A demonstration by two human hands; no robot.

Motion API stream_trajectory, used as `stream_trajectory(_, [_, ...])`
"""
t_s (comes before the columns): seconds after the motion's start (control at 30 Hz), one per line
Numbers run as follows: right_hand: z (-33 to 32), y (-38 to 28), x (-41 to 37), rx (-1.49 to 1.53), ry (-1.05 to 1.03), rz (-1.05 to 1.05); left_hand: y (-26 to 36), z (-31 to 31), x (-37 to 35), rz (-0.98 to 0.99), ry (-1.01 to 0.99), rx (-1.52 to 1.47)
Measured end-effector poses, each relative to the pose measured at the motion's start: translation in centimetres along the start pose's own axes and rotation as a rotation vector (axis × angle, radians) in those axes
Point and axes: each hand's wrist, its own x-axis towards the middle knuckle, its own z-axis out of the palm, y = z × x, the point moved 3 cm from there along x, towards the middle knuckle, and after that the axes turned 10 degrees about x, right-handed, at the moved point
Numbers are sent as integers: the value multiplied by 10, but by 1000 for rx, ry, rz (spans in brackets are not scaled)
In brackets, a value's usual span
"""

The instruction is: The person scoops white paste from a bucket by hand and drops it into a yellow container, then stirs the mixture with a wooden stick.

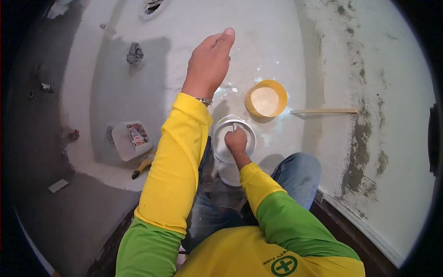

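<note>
My left hand [210, 62] is raised in front of me, above the pale floor, with a chain bracelet at the wrist. Its thumb points away from me, and the other fingers are mostly hidden behind the back of the hand. Lower down, my right hand [236, 138] is inside the rim of a white bucket [253, 147] between my knees. Those fingers are closed; a thin sliver shows above them, too small to name. Pale material lies in the bucket. Just beyond it to the right stands a yellow tub [252, 109] with pale, creamy contents.
At left sit a clear plastic container [121, 143] with a printed label and a paintbrush [142, 166]. A wooden stick [323, 111] leans near the stained right wall. A dark crumpled lump [134, 53] lies farther off. White splashes mark the floor around the yellow tub.
</note>
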Motion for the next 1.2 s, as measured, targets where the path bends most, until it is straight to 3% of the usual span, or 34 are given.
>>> stream_trajectory(0.07, [10,4,6,-59,51,-259,-1,-9,-1,-5,18,1])
stream_trajectory(0.3, [26,3,11,-163,-206,-211,-10,-32,-3,11,40,-18])
stream_trajectory(0.43, [24,-1,13,-156,-157,-217,-6,-30,3,62,54,-54])
stream_trajectory(0.57, [24,-1,11,-244,-254,-256,3,-20,-2,136,176,-82])
stream_trajectory(0.63, [26,0,10,-284,-278,-286,12,-21,-6,105,136,-95])
stream_trajectory(0.7, [31,-3,10,-520,-537,-326,15,-15,-7,82,88,-106])
stream_trajectory(0.83, [28,7,-7,-463,-599,-433,17,-7,-1,126,150,-105])
stream_trajectory(0.9, [27,13,-9,-423,-503,-330,16,-7,-3,133,160,-74])
stream_trajectory(0.93, [13,8,-12,-351,-349,-290,15,-9,-3,139,172,-49])
stream_trajectory(1.07, [13,32,18,-282,-228,-328,14,-18,-7,114,159,-74])
stream_trajectory(1.2, [4,15,-2,-311,-96,-441,9,-24,-6,99,184,-31])
